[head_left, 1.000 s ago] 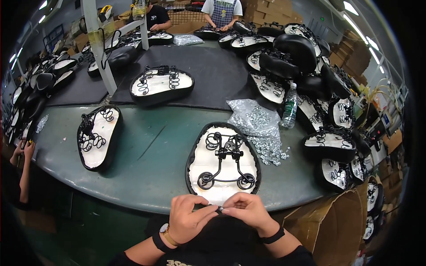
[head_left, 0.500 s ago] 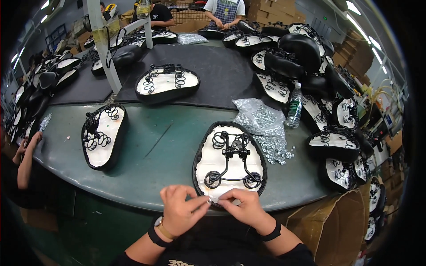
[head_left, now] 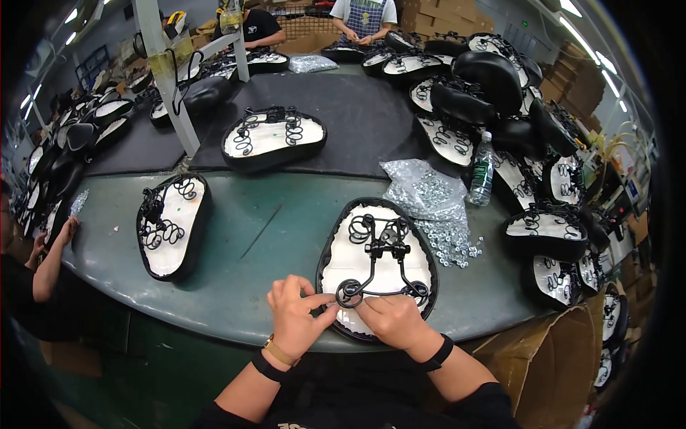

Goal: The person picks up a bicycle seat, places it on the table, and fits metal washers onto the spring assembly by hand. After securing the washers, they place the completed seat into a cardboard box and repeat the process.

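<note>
Both hands at the near saddle's spring, table edge.

Left hand [head_left: 296,314] and right hand [head_left: 389,319] pinch together on the front coil [head_left: 350,293] of the upturned saddle [head_left: 376,264]. Bag of nuts [head_left: 427,196] and bottle [head_left: 481,171] just beyond; second saddle [head_left: 171,223] left; cardboard box [head_left: 554,365] right.

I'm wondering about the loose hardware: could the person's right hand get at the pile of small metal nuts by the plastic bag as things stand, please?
Probably yes. The nuts lie loose on the green table, just right of the upturned saddle, with nothing between them and the right hand, though it is busy at the saddle's spring.
</note>
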A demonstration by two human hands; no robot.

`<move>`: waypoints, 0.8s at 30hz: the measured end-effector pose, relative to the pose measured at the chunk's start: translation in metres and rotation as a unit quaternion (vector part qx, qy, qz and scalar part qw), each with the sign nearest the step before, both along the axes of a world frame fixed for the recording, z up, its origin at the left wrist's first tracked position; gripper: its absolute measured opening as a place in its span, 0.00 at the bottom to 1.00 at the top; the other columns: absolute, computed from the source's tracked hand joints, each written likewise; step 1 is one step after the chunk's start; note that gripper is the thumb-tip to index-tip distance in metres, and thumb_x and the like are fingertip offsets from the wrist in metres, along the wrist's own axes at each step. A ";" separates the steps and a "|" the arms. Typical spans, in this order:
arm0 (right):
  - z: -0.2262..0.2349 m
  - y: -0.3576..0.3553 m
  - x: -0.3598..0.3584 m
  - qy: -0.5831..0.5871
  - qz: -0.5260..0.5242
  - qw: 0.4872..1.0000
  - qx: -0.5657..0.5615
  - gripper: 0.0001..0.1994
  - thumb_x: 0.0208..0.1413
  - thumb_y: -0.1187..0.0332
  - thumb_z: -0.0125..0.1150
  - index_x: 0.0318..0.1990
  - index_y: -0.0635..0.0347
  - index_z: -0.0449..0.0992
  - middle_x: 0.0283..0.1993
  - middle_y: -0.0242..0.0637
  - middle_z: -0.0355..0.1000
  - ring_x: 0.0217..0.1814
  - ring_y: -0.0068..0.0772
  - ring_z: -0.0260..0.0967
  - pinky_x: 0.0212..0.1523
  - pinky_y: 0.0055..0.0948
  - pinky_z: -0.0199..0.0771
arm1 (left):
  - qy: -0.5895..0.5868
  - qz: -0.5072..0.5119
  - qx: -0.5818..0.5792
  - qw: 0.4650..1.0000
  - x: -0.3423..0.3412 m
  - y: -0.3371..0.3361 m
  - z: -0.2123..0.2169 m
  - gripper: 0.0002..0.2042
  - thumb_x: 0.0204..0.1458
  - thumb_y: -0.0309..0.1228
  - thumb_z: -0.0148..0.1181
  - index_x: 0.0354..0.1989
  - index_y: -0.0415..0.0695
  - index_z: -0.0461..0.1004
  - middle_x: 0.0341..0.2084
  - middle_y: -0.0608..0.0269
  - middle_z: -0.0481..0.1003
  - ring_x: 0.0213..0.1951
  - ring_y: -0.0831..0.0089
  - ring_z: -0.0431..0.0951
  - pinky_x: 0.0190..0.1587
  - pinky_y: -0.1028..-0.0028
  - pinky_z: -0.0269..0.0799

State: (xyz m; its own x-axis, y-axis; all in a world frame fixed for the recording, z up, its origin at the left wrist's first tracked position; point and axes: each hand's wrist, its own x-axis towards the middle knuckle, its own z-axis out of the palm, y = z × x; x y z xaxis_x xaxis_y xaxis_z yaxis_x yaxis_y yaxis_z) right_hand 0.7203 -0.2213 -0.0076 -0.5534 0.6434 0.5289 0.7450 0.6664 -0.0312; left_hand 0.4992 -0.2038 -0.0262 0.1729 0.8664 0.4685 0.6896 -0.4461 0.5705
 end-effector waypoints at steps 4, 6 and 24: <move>-0.003 0.003 0.001 0.020 0.015 1.000 0.012 0.08 0.50 0.72 0.62 0.37 0.59 0.81 0.29 0.29 0.72 0.27 0.28 0.74 0.27 0.28 0.75 | -0.041 -0.013 -0.048 0.998 0.006 0.010 -0.007 0.08 0.41 0.37 0.79 0.32 0.57 0.89 0.35 0.70 0.65 0.44 0.65 0.64 0.48 0.63 0.57; -0.004 0.002 0.002 0.023 0.008 1.000 0.009 0.09 0.49 0.72 0.62 0.39 0.60 0.81 0.30 0.30 0.73 0.28 0.29 0.75 0.28 0.28 0.76 | -0.054 -0.011 -0.070 0.996 0.010 0.012 -0.008 0.08 0.42 0.37 0.79 0.32 0.56 0.89 0.35 0.69 0.64 0.43 0.65 0.64 0.47 0.64 0.57; -0.011 -0.013 -0.011 0.093 -0.084 0.990 -0.066 0.11 0.49 0.74 0.68 0.42 0.58 0.82 0.28 0.35 0.69 0.30 0.40 0.74 0.31 0.38 0.77 | -0.042 -0.003 -0.022 0.999 0.021 0.011 -0.011 0.07 0.45 0.35 0.76 0.34 0.55 0.89 0.40 0.63 0.67 0.47 0.60 0.65 0.49 0.60 0.60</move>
